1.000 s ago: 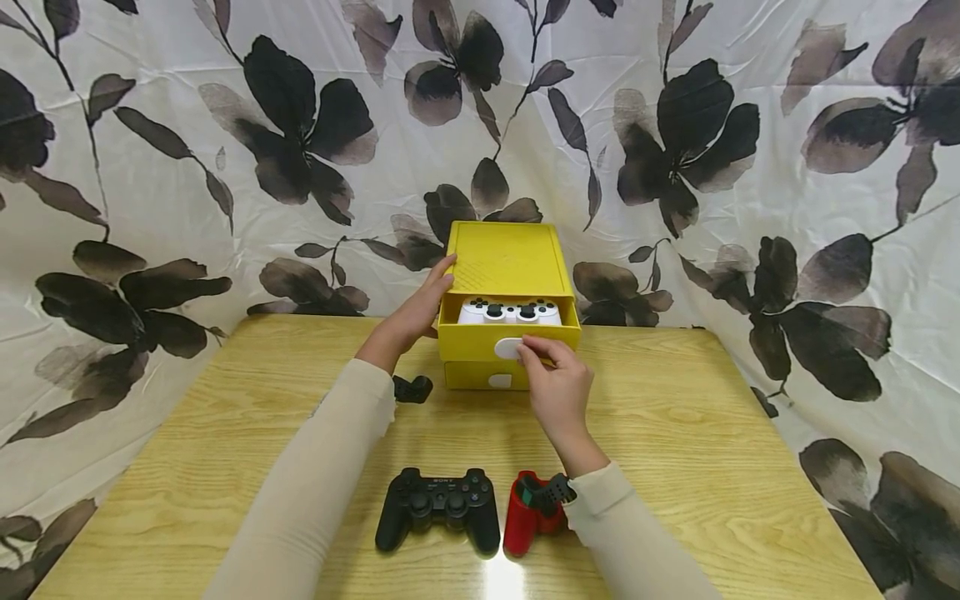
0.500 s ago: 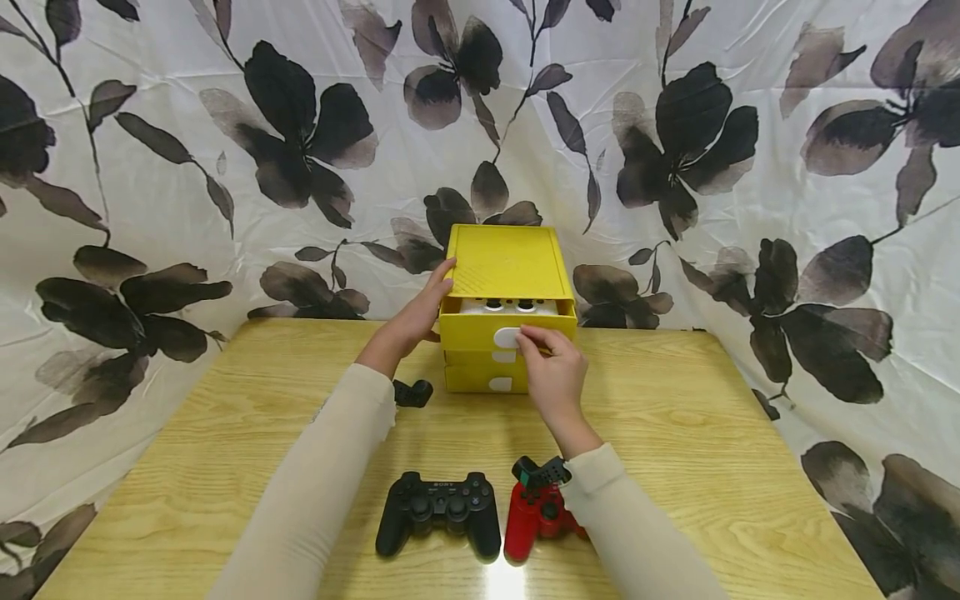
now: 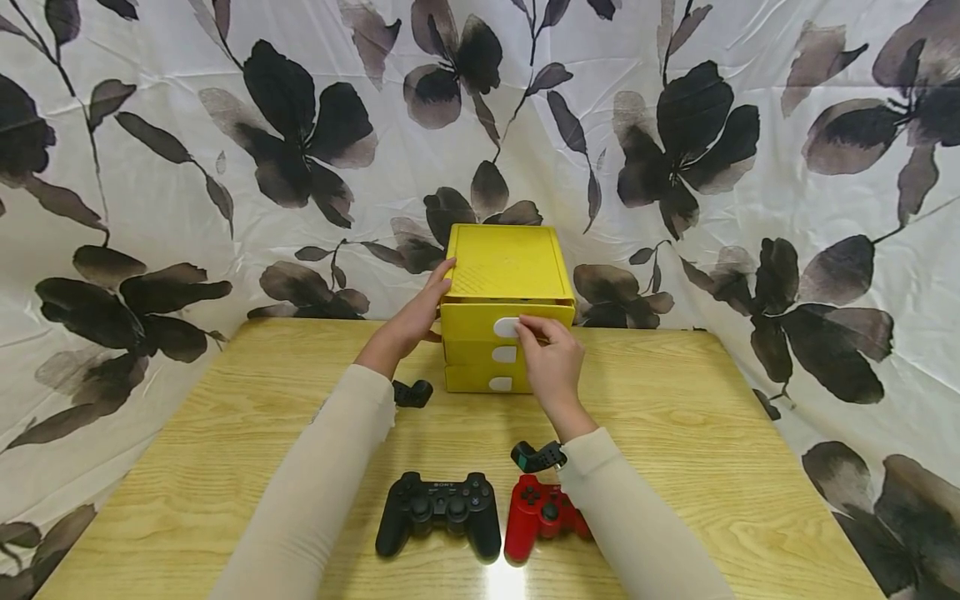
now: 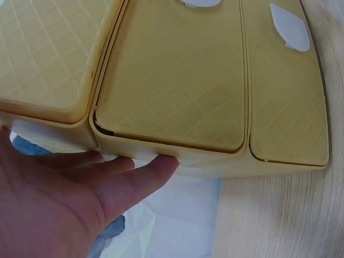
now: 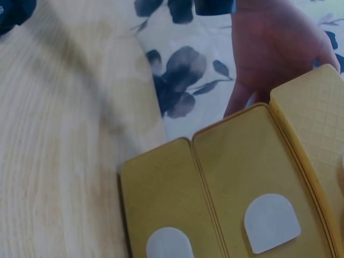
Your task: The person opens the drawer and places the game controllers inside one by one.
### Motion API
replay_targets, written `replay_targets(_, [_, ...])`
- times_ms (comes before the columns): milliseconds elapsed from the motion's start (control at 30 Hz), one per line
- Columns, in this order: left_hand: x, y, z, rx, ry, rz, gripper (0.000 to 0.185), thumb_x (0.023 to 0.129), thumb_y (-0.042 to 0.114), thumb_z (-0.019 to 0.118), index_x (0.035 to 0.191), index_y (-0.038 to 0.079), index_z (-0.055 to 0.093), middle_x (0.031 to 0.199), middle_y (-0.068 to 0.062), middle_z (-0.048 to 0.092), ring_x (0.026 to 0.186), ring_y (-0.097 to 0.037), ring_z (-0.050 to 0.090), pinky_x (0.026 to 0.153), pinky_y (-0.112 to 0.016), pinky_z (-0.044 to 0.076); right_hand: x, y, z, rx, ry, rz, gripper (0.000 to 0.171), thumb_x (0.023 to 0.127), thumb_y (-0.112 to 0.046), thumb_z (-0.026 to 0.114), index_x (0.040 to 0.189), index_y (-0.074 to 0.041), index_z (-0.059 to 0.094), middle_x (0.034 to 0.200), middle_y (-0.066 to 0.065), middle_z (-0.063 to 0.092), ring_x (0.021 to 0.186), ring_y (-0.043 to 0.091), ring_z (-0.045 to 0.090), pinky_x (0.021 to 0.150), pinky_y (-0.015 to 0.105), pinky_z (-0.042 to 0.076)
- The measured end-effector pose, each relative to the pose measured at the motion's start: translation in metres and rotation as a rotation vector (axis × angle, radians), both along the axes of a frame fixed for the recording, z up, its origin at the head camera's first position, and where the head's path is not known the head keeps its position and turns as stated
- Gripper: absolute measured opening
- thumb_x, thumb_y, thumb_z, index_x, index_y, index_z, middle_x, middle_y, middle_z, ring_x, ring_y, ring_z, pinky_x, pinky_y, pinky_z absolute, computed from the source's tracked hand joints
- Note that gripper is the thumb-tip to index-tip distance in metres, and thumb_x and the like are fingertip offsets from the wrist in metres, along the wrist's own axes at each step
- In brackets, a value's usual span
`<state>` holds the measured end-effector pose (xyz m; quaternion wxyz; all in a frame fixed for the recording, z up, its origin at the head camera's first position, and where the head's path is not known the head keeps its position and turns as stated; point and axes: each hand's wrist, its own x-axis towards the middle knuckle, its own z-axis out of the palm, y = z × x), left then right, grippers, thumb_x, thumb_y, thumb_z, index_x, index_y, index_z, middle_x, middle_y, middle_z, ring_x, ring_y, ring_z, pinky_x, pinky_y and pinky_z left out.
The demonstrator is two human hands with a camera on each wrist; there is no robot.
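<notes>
A small yellow drawer unit point(image 3: 510, 258) stands at the table's back, with several drawers stacked one above another. Its top drawer point(image 3: 468, 323) protrudes slightly past the lower fronts, a thin gap showing along its upper edge. My right hand point(image 3: 557, 371) pinches the white handle tab point(image 3: 506, 327) of that drawer between thumb and fingers. On the unit's left side my left hand point(image 3: 408, 327) rests with extended fingers. In the left wrist view those fingers point(image 4: 145, 180) touch the side wall beside the drawer fronts. Whatever lies in the drawers is hidden.
A black game controller point(image 3: 438, 512) lies on the wooden table point(image 3: 262, 467) in front. Beside it is a red game controller point(image 3: 528, 517), partly covered by the right sleeve. A floral cloth point(image 3: 480, 108) hangs right behind the unit.
My right hand has pushed the top drawer back into the unit, and the white controller inside has gone out of sight. My left hand has stayed on the unit's side.
</notes>
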<state>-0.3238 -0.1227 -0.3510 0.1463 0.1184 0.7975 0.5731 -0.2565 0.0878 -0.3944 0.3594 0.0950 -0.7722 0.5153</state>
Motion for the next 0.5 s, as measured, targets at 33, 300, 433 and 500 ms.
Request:
replay_targets(33, [0.0002,0.0000,0.0001,0.001,-0.001,0.003,0.049,0.102,0.056,0.017,0.149,0.054,0.002,0.164,0.001,-0.005,0.147,-0.046,0.015,0.100,-0.071,0.035,-0.0009,0.0000,0.0001,0.003,0.001,-0.001,0.016,0.086,-0.015,0.075,0.097,-0.004,0.076,0.090,0.011,0.074,0.078,0.024,0.071,0.069,0.035,0.059])
replay_targets(300, [0.0009,-0.0008,0.0008,0.016,-0.020,0.003,0.048,0.103,0.056,0.015,0.149,0.054,0.001,0.164,-0.002,-0.004,0.147,-0.045,0.012,0.101,-0.071,0.034,-0.0079,-0.0004,0.0011,0.020,-0.015,-0.006,0.016,0.087,-0.016,0.074,0.097,-0.004,0.076,0.090,0.011,0.073,0.078,0.023,0.071,0.070,0.033,0.059])
replay_targets(433, [0.0013,-0.0006,0.0017,0.023,-0.023,-0.005,0.048,0.103,0.055,0.015,0.149,0.054,0.001,0.164,-0.001,-0.006,0.147,-0.046,0.012,0.101,-0.072,0.034,-0.0096,-0.0009,0.0024,0.013,-0.029,-0.005,0.016,0.087,-0.015,0.073,0.098,-0.004,0.076,0.092,0.012,0.073,0.078,0.024,0.071,0.070,0.035,0.059])
replay_targets(500, [0.0011,-0.0006,0.0026,0.024,-0.024,-0.012,0.048,0.103,0.054,0.015,0.149,0.053,0.000,0.164,0.000,-0.007,0.147,-0.047,0.011,0.101,-0.072,0.034,-0.0102,-0.0012,0.0030,0.010,-0.036,-0.005,0.016,0.087,-0.015,0.073,0.098,-0.004,0.076,0.093,0.012,0.074,0.078,0.024,0.071,0.070,0.035,0.059])
